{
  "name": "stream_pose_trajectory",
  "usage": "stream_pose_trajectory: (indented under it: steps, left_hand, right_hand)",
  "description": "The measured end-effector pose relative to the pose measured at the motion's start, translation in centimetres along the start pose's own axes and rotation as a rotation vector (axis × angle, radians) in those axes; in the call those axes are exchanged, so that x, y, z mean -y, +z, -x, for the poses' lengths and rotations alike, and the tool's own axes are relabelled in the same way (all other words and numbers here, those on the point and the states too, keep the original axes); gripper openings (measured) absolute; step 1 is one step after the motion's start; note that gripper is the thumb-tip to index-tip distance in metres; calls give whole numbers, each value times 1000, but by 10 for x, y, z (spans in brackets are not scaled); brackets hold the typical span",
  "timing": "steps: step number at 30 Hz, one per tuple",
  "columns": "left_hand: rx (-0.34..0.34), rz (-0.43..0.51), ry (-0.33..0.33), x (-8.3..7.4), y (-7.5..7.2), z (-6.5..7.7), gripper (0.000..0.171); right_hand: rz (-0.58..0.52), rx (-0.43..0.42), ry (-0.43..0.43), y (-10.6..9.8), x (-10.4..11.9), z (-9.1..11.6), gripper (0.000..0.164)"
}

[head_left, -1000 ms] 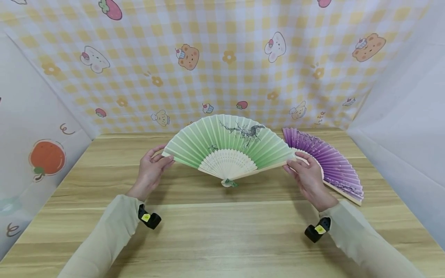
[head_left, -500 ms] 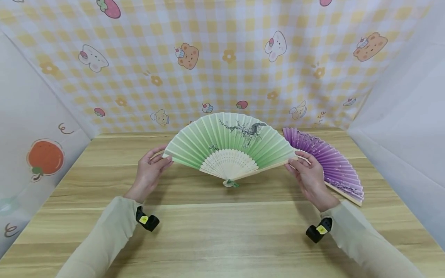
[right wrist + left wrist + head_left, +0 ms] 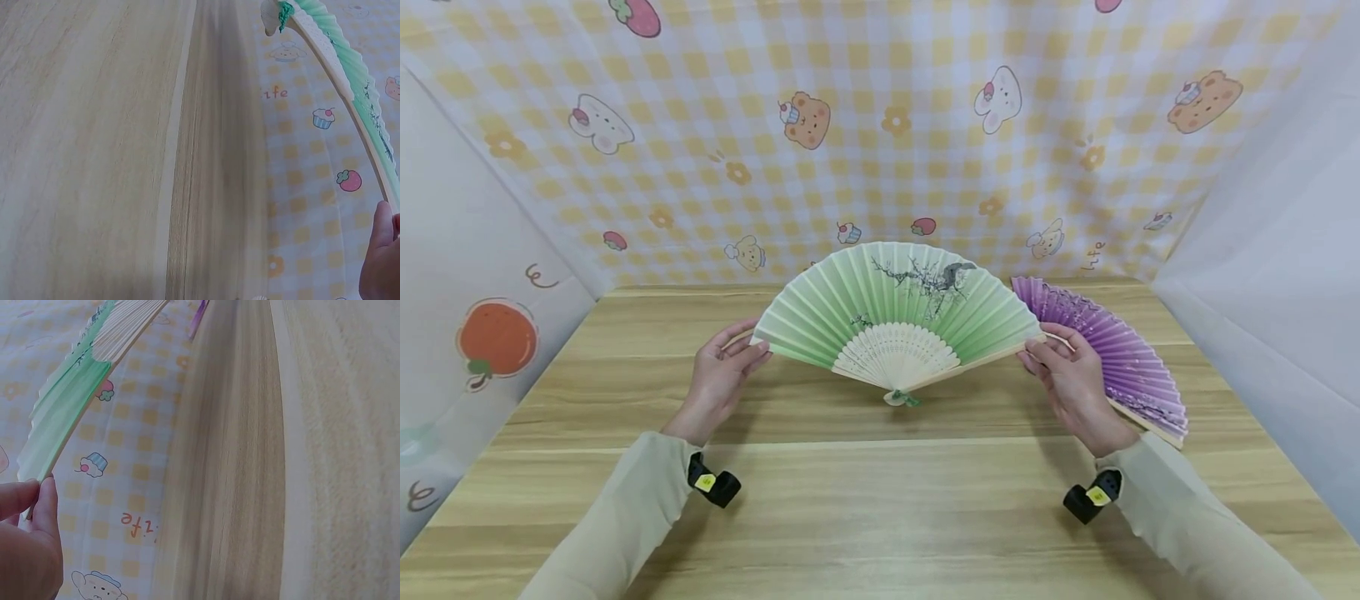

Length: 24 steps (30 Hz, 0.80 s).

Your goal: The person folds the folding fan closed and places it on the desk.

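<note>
A green folding fan (image 3: 805,321) with a dark blossom branch printed on it is spread wide above the table, its pale ribs meeting at a pivot with a green tassel (image 3: 912,400). My left hand (image 3: 718,379) pinches the fan's left end between thumb and fingers; the left wrist view shows this pinch at the fan's tip (image 3: 37,475). At the opposite end my right hand (image 3: 1071,379) pinches the outer rib. Just behind the right hand lies a spread purple folding fan (image 3: 1131,358), partly hidden by that hand and the green fan.
The wood-grain table (image 3: 895,517) extends beneath both arms. A yellow-checked cloth (image 3: 880,167) with cartoon prints hangs along the back edge. White side panels (image 3: 1285,275) stand at left and right. Each wrist carries a small black camera (image 3: 718,486).
Both hands keep their hold on the spread green fan, which shifts only very slightly. The purple fan stays where it lies.
</note>
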<state>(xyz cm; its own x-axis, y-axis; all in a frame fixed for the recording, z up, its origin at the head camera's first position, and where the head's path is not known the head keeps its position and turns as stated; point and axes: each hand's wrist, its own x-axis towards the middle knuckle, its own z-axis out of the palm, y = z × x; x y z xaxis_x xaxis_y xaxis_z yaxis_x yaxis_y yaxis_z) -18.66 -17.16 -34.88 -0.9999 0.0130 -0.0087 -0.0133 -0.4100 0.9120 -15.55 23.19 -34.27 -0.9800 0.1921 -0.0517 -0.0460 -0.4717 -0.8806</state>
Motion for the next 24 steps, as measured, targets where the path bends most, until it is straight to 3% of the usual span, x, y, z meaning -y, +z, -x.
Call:
stream_pose_trajectory:
  steps: [24]
  left_hand:
    - [37,-58,-23,-4,6,8,28]
  right_hand:
    - [46,87,-39,-1,1,8,25]
